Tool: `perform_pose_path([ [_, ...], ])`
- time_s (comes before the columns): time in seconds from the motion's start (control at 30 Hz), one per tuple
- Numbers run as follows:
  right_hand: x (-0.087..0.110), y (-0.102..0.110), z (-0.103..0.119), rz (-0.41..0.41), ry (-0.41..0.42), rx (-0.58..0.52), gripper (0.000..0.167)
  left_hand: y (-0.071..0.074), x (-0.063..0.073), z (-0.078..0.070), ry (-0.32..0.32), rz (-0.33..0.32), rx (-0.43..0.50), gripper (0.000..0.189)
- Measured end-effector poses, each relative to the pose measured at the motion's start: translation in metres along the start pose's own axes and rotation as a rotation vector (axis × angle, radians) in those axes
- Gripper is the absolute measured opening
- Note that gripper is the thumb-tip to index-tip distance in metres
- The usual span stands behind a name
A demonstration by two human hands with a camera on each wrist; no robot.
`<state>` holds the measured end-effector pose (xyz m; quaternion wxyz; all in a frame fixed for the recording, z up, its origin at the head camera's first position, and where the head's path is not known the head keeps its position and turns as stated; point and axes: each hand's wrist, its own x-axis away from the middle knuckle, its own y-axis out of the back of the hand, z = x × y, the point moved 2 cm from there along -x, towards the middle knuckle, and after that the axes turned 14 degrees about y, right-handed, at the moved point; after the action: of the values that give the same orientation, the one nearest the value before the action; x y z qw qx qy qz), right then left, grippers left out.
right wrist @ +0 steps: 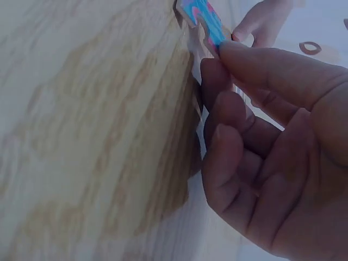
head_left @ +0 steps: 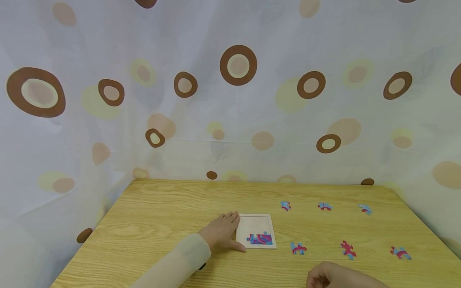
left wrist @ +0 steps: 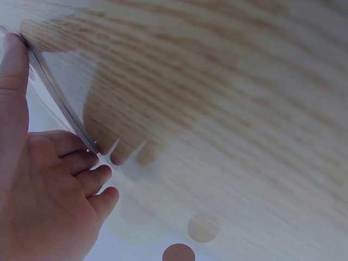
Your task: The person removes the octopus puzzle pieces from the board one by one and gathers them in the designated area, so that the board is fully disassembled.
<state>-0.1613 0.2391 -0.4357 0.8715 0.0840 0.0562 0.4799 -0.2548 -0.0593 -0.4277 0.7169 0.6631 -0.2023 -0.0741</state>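
My left hand (head_left: 223, 233) lies along the left side of a small white puzzle tray (head_left: 253, 224), its thumb at the near corner and its fingertips at the far one. In the left wrist view, the hand's extended fingers (left wrist: 89, 176) touch the tray's edge. A joined section of puzzle (head_left: 261, 239), purple, blue and red, sits in the tray's lower right. Near the table's front, my right hand (head_left: 333, 275) pinches a blue and pink puzzle piece (right wrist: 204, 19) between thumb and index finger. That piece is hidden in the head view.
Several loose puzzle pieces lie right of the tray in two rows, among them a red piece (head_left: 348, 250) and a blue and red one (head_left: 298, 248). The wooden table (head_left: 162, 216) is bordered by a patterned cloth (head_left: 201, 112) behind and at both sides.
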Motion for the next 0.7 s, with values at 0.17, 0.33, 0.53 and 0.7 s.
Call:
perform_pose_path([
  [0.17, -0.001, 0.000, 0.002, 0.017, 0.009, -0.005, 0.017, 0.000, 0.000, 0.000, 0.003, 0.008, 0.001, 0.098],
  [0.33, -0.001, -0.001, 0.004, 0.012, 0.012, 0.020, 0.016, 0.001, 0.001, -0.001, 0.007, 0.006, 0.002, 0.098],
  [0.53, -0.003, 0.003, 0.010, -0.039, -0.024, 0.072, 0.008, 0.002, 0.002, -0.001, 0.011, 0.004, 0.004, 0.097],
  [0.7, -0.014, 0.016, 0.013, -0.030, 0.085, 0.171, 0.010, 0.002, 0.001, -0.001, 0.004, 0.007, 0.001, 0.097],
])
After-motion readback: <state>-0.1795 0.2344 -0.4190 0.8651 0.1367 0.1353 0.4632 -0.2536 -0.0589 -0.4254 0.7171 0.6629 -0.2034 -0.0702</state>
